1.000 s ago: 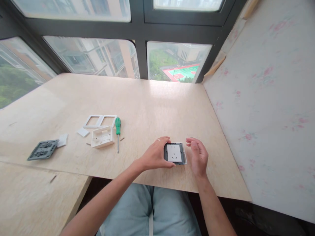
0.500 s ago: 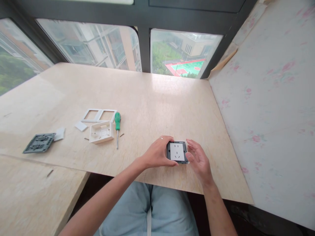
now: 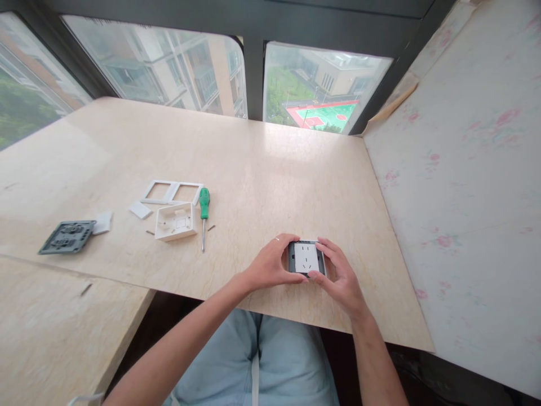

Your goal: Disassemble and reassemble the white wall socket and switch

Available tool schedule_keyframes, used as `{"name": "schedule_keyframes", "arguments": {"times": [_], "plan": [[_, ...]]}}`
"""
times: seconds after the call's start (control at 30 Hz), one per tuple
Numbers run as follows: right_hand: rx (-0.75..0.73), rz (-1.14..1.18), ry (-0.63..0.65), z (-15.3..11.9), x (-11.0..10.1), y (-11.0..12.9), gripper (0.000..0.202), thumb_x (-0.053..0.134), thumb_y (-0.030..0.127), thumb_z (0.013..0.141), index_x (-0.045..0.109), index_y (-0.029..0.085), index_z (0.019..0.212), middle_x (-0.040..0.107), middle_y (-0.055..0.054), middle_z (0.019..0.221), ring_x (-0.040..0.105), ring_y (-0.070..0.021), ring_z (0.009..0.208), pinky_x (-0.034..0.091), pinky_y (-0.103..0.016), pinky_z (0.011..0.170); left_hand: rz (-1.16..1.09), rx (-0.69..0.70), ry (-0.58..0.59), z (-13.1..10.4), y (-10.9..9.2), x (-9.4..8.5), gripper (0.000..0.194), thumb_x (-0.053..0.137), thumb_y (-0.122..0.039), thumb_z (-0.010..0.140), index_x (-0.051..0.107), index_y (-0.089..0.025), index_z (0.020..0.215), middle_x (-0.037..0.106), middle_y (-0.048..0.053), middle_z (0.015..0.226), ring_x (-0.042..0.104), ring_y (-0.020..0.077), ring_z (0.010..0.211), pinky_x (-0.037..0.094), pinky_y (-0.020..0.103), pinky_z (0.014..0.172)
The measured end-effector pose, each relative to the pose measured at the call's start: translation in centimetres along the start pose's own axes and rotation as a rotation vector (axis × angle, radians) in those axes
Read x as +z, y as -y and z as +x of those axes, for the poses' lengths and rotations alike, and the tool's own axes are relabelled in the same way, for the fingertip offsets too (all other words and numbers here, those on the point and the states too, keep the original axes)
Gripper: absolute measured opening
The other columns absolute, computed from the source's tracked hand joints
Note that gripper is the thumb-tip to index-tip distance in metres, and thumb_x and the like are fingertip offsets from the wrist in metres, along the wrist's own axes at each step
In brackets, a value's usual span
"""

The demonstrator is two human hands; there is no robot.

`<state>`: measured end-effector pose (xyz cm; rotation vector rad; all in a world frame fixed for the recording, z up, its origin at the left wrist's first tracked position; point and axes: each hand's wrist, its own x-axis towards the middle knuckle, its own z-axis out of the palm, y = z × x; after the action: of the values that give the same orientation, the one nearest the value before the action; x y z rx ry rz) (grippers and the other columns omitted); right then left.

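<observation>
two hands (image 3: 270, 263) (image 3: 341, 280) seemingly clasp the socket's (image 3: 306, 257) opposite edges, open counter (image 3: 270, 186) beyond.

Socket (image 3: 306, 257): we see it between the left hand (image 3: 276, 260) and the right hand (image 3: 339, 277), near the front of the ledge (image 3: 262, 175).
Screwdriver (image 3: 204, 204): just right of the box (image 3: 176, 232), left of both hands.
Frame (image 3: 172, 193): just behind the box.
Backplate (image 3: 67, 237): farther left, beside a cover plate (image 3: 102, 223).
Window (image 3: 327, 84): behind the ledge.
Wall (image 3: 460, 197): to our right.
</observation>
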<state>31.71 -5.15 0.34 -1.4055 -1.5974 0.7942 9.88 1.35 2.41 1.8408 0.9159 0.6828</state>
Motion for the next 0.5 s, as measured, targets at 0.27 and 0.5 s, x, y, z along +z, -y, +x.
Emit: {"name": "schedule_keyframes", "arguments": {"times": [0.27,0.5], "plan": [[0.003,-0.008,0.005,0.1,-0.2,0.4,0.053,0.077,0.041,0.083,0.062,0.034,0.133,0.053,-0.008,0.148,0.047,-0.0313,0.139,0.039,-0.058,0.115,0.023,0.029,-0.027,-0.1,0.6,0.3,0.084,0.089,-0.050,0.064,0.050,-0.025,0.134,0.057,0.013,0.139,0.055,0.0328,0.129,0.044,0.051,0.109],[-0.057,-0.021,0.034,-0.2,-0.4,-0.1,0.063,0.082,0.039,0.078,0.058,0.035,0.137,0.051,-0.009,0.146,0.045,-0.0325,0.139,0.042,-0.058,0.113,0.070,0.124,-0.008,-0.5,1.4,0.4,0.087,0.085,-0.049,0.068,0.046,-0.023,0.141,0.055,0.015,0.144,0.051,0.0338,0.135,0.042,0.053,0.113]]}}
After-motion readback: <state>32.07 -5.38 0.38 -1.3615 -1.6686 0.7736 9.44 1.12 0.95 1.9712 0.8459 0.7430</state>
